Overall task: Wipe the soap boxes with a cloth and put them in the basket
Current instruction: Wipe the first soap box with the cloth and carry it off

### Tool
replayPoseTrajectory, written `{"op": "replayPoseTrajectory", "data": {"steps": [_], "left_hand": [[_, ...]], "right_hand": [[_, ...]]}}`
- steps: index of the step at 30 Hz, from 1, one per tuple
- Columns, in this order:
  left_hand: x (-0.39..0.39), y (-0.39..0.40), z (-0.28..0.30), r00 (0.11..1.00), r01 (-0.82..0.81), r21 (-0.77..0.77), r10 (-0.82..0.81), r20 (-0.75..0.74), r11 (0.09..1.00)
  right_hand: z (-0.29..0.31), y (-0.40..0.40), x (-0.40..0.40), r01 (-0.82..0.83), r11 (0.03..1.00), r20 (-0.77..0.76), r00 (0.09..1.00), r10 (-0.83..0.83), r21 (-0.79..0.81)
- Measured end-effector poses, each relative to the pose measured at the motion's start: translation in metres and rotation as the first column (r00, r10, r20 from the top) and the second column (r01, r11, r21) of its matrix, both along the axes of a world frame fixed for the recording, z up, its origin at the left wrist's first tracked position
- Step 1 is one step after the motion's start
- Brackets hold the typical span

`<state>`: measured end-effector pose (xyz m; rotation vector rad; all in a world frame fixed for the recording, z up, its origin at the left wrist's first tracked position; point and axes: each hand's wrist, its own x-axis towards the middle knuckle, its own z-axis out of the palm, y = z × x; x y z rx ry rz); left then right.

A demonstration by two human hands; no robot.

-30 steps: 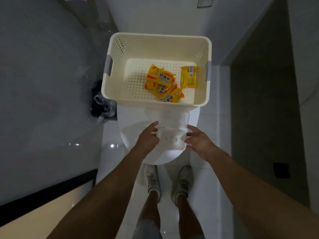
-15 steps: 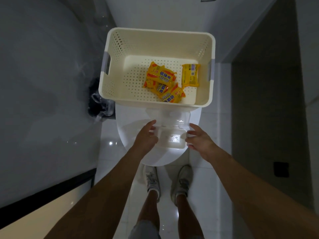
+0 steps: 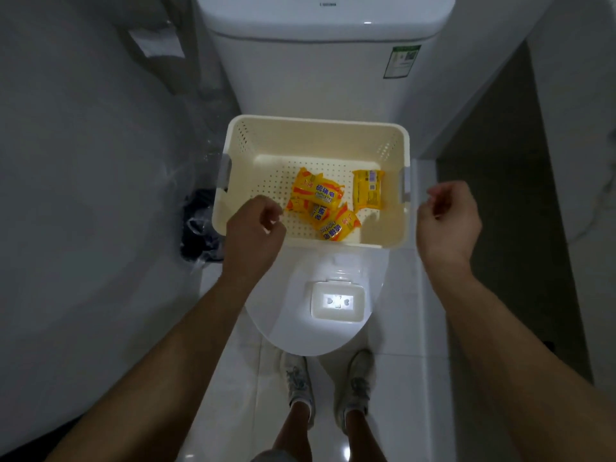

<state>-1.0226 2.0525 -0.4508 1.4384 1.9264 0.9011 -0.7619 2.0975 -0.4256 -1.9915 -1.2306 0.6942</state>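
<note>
A small white soap box (image 3: 337, 303) sits on the closed toilet lid (image 3: 283, 315), brightly lit on top, with a clear flap behind it. The cream perforated basket (image 3: 316, 128) stands on the lid just beyond it and holds several yellow soap packets (image 3: 318, 203). My left hand (image 3: 255, 235) hovers over the basket's near left corner with loosely curled fingers and holds nothing. My right hand (image 3: 448, 221) hangs just outside the basket's right handle, also loosely curled and empty. I see no cloth.
The white toilet tank (image 3: 320, 61) rises behind the basket. A black bin with a plastic bag (image 3: 200, 225) stands on the floor to the left. A grey wall runs along the left, a dark wall along the right. My feet (image 3: 328, 385) stand on white tiles.
Both hands have let go of the white soap box and risen apart to the basket's sides. The box now lies alone on the toilet lid.
</note>
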Motion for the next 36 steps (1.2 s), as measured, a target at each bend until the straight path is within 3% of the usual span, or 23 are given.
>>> {"op": "replayPoseTrajectory", "data": {"steps": [3, 6, 10, 13, 17, 21, 23, 31, 36], "left_hand": [[-0.001, 0.048, -0.002, 0.995, 0.058, -0.026, -0.060, -0.081, 0.998], [-0.001, 0.087, -0.022, 0.959, 0.157, -0.205, -0.198, -0.203, 0.966], [-0.003, 0.120, -0.057, 0.921, 0.204, -0.374, -0.307, -0.239, 0.905], [-0.004, 0.136, -0.079, 0.933, 0.198, -0.441, -0.306, -0.190, 0.876], [0.001, 0.147, -0.099, 0.926, 0.225, -0.446, -0.332, -0.178, 0.866], [0.015, 0.146, -0.108, 0.888, 0.120, -0.388, -0.274, -0.370, 0.914], [0.019, 0.144, -0.109, 0.882, 0.106, -0.371, -0.260, -0.393, 0.922], [0.018, 0.132, -0.093, 0.986, 0.104, -0.280, -0.136, -0.098, 0.954], [0.010, 0.113, -0.062, 0.965, 0.046, -0.266, 0.026, 0.261, 0.963]], "right_hand": [[0.001, 0.030, -0.033, -0.189, 0.982, 0.032, 0.981, 0.190, -0.022], [-0.021, 0.053, -0.062, -0.355, 0.923, -0.026, 0.934, 0.356, -0.147], [-0.065, 0.076, -0.080, -0.393, 0.838, -0.182, 0.919, 0.348, -0.380], [-0.090, 0.088, -0.083, -0.442, 0.755, -0.153, 0.892, 0.424, -0.485], [-0.109, 0.102, -0.093, -0.505, 0.681, -0.089, 0.832, 0.547, -0.531], [-0.120, 0.107, -0.102, -0.500, 0.669, -0.016, 0.808, 0.590, -0.550], [-0.121, 0.106, -0.103, -0.479, 0.690, 0.034, 0.808, 0.588, -0.542], [-0.104, 0.098, -0.097, -0.419, 0.837, -0.038, 0.900, 0.435, -0.351], [-0.082, 0.089, -0.084, -0.350, 0.906, -0.219, 0.928, 0.301, -0.238]]}}
